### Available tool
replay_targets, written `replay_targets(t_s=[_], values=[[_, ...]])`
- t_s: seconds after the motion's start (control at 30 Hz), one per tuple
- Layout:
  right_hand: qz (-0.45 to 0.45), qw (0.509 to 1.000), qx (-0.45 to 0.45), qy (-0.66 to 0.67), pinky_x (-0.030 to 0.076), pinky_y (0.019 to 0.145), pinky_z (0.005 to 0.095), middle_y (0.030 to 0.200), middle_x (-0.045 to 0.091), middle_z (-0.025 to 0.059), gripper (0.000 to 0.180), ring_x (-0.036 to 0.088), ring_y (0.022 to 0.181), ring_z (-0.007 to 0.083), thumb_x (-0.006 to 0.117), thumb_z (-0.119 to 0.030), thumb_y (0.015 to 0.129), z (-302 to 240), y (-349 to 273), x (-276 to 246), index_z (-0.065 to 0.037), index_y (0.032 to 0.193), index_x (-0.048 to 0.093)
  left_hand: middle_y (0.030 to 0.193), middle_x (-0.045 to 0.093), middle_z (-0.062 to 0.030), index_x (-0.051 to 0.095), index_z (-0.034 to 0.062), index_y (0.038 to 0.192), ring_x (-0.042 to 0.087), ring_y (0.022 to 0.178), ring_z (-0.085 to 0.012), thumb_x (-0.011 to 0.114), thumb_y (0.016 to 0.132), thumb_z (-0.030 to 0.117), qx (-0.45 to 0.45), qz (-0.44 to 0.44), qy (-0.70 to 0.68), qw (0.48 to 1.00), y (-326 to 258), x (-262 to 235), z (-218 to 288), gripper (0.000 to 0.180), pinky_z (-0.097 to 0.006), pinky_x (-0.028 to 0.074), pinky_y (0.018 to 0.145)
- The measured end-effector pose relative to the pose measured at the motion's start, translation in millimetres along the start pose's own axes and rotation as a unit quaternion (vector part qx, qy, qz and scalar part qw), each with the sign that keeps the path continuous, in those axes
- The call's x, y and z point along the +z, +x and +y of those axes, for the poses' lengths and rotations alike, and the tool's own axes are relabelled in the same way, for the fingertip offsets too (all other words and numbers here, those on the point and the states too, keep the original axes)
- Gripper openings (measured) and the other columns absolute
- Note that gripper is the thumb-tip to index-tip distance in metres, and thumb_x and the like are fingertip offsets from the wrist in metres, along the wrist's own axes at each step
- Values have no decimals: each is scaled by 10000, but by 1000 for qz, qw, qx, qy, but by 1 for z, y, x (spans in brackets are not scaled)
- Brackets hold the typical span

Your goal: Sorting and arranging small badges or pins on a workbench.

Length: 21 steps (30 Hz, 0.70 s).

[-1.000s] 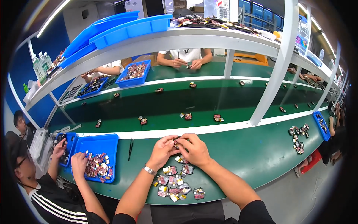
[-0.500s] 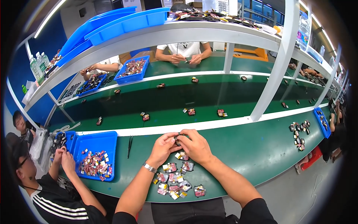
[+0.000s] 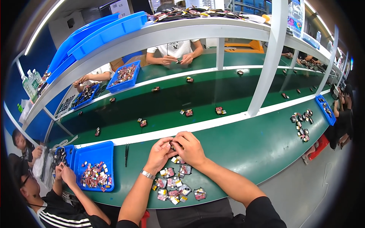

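Note:
Over the green table top (image 3: 235,155), my left hand (image 3: 160,152) and my right hand (image 3: 189,149) meet at a small dark electronic housing (image 3: 172,146). Fingers of both hands close around it and hide most of it. Just below them lies a loose group of see-through housings with red circuit boards (image 3: 167,173) and small white-and-yellow parts. A pair of black tweezers (image 3: 126,155) lies left of my left hand.
On the left stands a blue bin (image 3: 111,152) of red boards, beside a co-worker's hands (image 3: 65,173). A white rail (image 3: 152,135) separates my table from a dark green belt carrying scattered boards (image 3: 189,112). A white post (image 3: 268,60) rises at right. Another person's hands (image 3: 178,59) work opposite.
The whole view has tilted and shifted slightly, so the scene sits a little farther left. Both my hands stay together on the dark housing, with small finger movements.

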State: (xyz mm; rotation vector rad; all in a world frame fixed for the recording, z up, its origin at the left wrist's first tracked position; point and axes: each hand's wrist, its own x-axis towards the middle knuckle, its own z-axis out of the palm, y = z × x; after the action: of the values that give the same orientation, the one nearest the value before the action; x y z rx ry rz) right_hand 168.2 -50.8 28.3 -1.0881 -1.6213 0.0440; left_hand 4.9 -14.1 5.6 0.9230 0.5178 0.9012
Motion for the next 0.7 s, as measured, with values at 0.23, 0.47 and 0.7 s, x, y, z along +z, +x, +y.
replay_targets(t_s=[0.23,0.47,0.7], values=[[-34,999,14,-35,528,715,352,968,603,63,130,608,867,248,684,-70,779,-1,-1,-1,-43,897,639,1125,619,-119,477,13,1240,651,958,-209,537,974,117,10,21,23,999,-1,4,-4,291,-373,550,879],[-53,998,-24,-35,527,802,375,1101,571,125,286,584,983,297,674,-83,752,-1,1,3,-32,1020,587,1212,595,-154,424,-10,1304,623,1062,-239,465,994,95,31,19,16,999,-1,7,6,330,-382,525,941],[61,989,69,-118,517,787,418,957,623,147,280,618,896,347,644,-46,690,132,84,-26,-34,969,621,1220,593,-223,496,-31,1238,650,1035,-285,506,959,67,130,141,144,971,4,-21,11,296,-348,561,855]])
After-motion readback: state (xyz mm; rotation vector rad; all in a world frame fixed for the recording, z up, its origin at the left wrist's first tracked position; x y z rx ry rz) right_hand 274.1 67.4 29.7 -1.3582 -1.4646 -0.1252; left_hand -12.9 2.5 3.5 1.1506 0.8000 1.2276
